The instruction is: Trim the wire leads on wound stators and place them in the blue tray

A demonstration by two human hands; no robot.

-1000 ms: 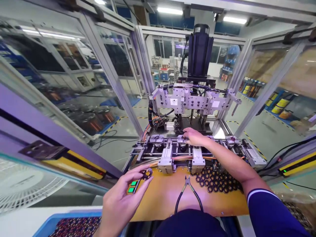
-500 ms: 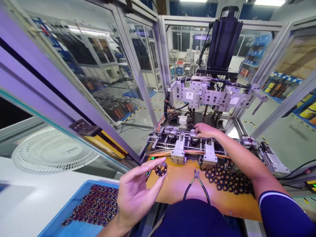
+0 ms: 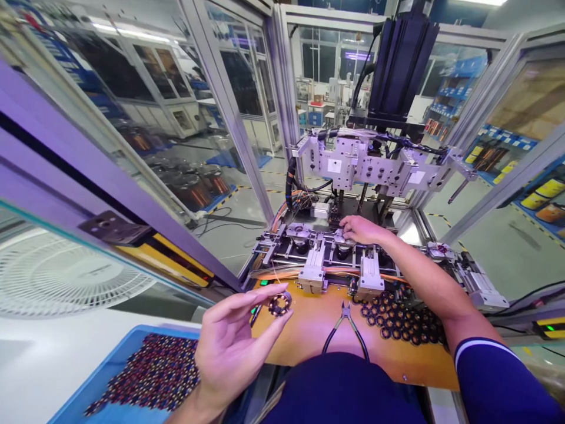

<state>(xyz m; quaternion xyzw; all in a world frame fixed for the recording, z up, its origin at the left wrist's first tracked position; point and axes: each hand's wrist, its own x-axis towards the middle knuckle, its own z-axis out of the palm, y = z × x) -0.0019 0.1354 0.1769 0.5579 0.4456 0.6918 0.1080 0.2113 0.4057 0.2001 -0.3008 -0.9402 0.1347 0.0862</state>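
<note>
My left hand (image 3: 233, 347) is raised over the near edge of the orange work plate (image 3: 309, 330) and pinches a small dark ring-shaped coil part (image 3: 279, 304) between thumb and fingertips. My right hand (image 3: 359, 229) reaches into the machine and rests, fingers curled, on the second round fixture (image 3: 344, 238) of the metal fixture row; what lies under the fingers is hidden. Another round fixture (image 3: 299, 232) sits to its left with nothing on it that I can make out.
Wire cutters (image 3: 345, 327) lie on the orange plate. A pile of dark rings (image 3: 399, 321) lies to their right. A blue tray (image 3: 145, 371) of similar rings sits at lower left. Glass guard panels enclose the machine head (image 3: 375, 165). A white fan (image 3: 57, 277) is at left.
The view shifted left and back slightly. My left hand keeps the ring pinched, now a bit higher. My right hand stays on the same fixture.
</note>
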